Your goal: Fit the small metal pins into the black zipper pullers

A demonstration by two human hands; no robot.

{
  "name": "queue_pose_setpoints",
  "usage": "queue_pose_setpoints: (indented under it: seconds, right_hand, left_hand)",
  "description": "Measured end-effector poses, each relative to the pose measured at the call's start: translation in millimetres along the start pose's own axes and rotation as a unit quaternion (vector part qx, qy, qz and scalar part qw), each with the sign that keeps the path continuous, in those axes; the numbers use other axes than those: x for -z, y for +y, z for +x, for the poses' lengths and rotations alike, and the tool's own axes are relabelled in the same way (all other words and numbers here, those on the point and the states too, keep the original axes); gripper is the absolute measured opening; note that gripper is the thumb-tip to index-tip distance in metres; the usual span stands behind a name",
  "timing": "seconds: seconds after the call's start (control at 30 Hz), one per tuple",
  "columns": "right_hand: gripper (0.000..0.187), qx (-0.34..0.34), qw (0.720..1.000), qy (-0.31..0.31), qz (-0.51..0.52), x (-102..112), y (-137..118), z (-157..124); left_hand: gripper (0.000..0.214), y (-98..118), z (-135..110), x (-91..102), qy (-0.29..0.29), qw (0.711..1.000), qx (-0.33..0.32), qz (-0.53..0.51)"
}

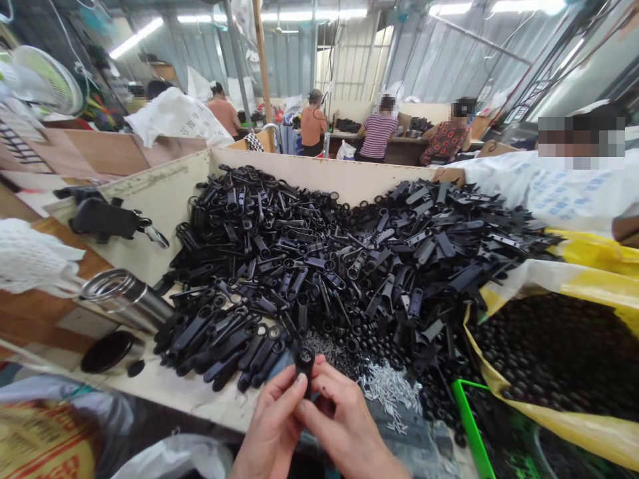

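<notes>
Because the head camera looks down from above, the left hand [269,426] and right hand [344,426] show at the bottom of the view, closed around a small black plastic part [304,366] held upright between them, its round open end on top. The left thumb [292,392] and forefinger pinch it from one side while the right fingers [324,406] press against it from the other, curled and close together; how the remaining fingers lie cannot be told, as the hands hide them. The part looks light, stiff and smooth (moulded plastic like this can slip from dry fingertips), so its narrow stem seems the best place to hold, leaving the ring free. Just ahead lies a heap of long black moulded tabs with ring ends [349,266] in a cream-walled tray [319,174], with loose black rings [369,352] and a scatter of small silver pins [389,389] near the hands. To the right, a yellow-lined sack [584,426] holds round black pieces [549,352], and a co-worker's hand [449,175] rests on the tray's rim
</notes>
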State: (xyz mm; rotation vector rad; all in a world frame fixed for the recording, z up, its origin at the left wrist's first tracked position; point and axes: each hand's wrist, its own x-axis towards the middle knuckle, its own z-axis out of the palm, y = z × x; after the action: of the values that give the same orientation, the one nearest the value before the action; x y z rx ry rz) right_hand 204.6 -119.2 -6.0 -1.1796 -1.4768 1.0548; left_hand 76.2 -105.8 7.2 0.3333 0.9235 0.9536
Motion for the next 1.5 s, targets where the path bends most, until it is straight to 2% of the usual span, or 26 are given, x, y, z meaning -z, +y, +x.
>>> queue_pose_setpoints:
  seconds: [0.1,0.23,0.33,0.37,0.4,0.43,0.47,0.53,0.57,0.6,0.63,0.67,0.73,0.83,0.93,1.0,1.03,1.1,1.13,1.2,1.23,1.27,1.33,1.37,1.43,1.5]
  right_hand:
    - [0.039,-0.005,0.999,0.033,-0.016,-4.7,8.2,-4.4]
    - [0.043,-0.013,0.994,0.103,-0.041,-12.3,18.5,-12.6]
    - [0.029,-0.019,0.997,0.066,-0.019,-7.7,26.5,-19.0]
    - [0.018,-0.029,0.999,0.042,-0.018,-2.9,29.5,-20.0]
    - [0.020,-0.043,0.999,0.022,-0.025,3.3,32.4,-19.8]
    - [0.034,-0.058,0.997,0.013,-0.041,10.6,34.6,-18.1]
    - [0.044,-0.072,0.995,0.015,-0.064,18.2,35.8,-14.6]
    - [0.038,-0.081,0.988,0.029,-0.127,31.9,33.8,-0.9]
    - [0.031,-0.074,0.983,0.030,-0.166,36.5,30.6,9.2]
    - [0.028,-0.061,0.975,0.021,-0.213,39.0,26.5,21.2]
    - [0.025,-0.046,0.963,0.008,-0.265,39.0,22.1,34.6]
    - [0.024,-0.033,0.946,-0.009,-0.322,36.5,18.0,48.6]
    - [0.019,-0.032,0.913,-0.034,-0.406,24.9,13.3,75.4]
    - [0.012,-0.042,0.898,-0.039,-0.437,0.7,17.4,104.5]
    - [0.012,-0.048,0.897,-0.036,-0.437,-14.3,27.7,117.2]
    - [0.012,-0.051,0.903,-0.025,-0.426,-13.9,31.7,118.6]
    - [0.013,-0.052,0.907,-0.017,-0.418,-10.8,32.2,117.5]
    - [0.012,-0.046,0.915,0.001,-0.401,-1.3,31.1,112.2]
    - [0.011,-0.039,0.918,0.010,-0.394,3.8,30.2,107.9]
    - [0.011,-0.020,0.921,0.025,-0.387,12.3,29.2,96.4]
    - [0.011,-0.008,0.922,0.029,-0.387,15.1,29.6,89.5]
    - [0.011,0.004,0.921,0.028,-0.389,17.0,30.4,82.0]
    - [0.009,0.029,0.919,0.012,-0.393,18.9,32.5,66.0]
    - [0.011,0.041,0.918,-0.002,-0.395,20.0,33.1,58.0]
    - [0.018,0.071,0.915,-0.044,-0.395,25.8,32.1,43.4]
    - [0.023,0.095,0.915,-0.081,-0.385,39.8,29.1,32.8]
  left_hand:
    - [0.037,-7.8,2.5,-1.3,0.014,0.998,-0.037,0.049]
    - [0.038,-20.8,10.4,-3.4,0.013,0.988,-0.079,0.133]
    - [0.037,-16.4,17.0,5.9,-0.030,0.964,-0.127,0.233]
    - [0.038,-9.8,18.7,13.1,-0.026,0.948,-0.151,0.279]
    - [0.039,-0.5,20.0,22.3,-0.007,0.925,-0.184,0.332]
    - [0.039,11.0,20.7,32.9,0.046,0.892,-0.232,0.384]
    - [0.038,23.8,21.3,44.1,0.112,0.835,-0.300,0.447]
    - [0.035,49.3,23.5,65.1,0.207,0.660,-0.448,0.567]
    - [0.034,59.9,25.6,73.3,0.222,0.576,-0.480,0.624]
    - [0.032,67.9,28.5,79.4,0.234,0.507,-0.492,0.668]
    - [0.033,72.9,32.1,83.4,0.241,0.453,-0.496,0.701]
    - [0.035,75.0,36.1,85.7,0.250,0.411,-0.493,0.725]
    - [0.039,72.2,44.5,86.6,0.268,0.364,-0.482,0.751]
    - [0.040,62.0,53.7,85.9,0.276,0.345,-0.472,0.763]
    - [0.037,57.1,53.0,85.4,0.270,0.358,-0.490,0.747]
    - [0.036,55.7,47.0,83.8,0.269,0.397,-0.513,0.712]
    - [0.034,54.3,43.4,82.1,0.261,0.434,-0.523,0.686]
    - [0.029,47.8,37.9,76.6,0.218,0.556,-0.510,0.619]
    - [0.030,42.7,36.8,72.6,0.171,0.643,-0.467,0.582]
    - [0.045,29.9,39.2,61.3,0.092,0.814,-0.289,0.496]
    - [0.054,23.4,42.5,54.2,0.050,0.881,-0.179,0.435]
    - [0.060,17.6,46.6,46.7,0.019,0.928,-0.076,0.365]
    - [0.063,10.0,56.1,31.8,-0.025,0.972,0.070,0.224]
    - [0.056,8.5,60.6,25.5,-0.031,0.980,0.103,0.169]
    - [0.031,9.5,67.5,16.7,-0.023,0.987,0.110,0.112]
    - [0.024,13.9,71.0,13.4,-0.010,0.988,0.098,0.116]
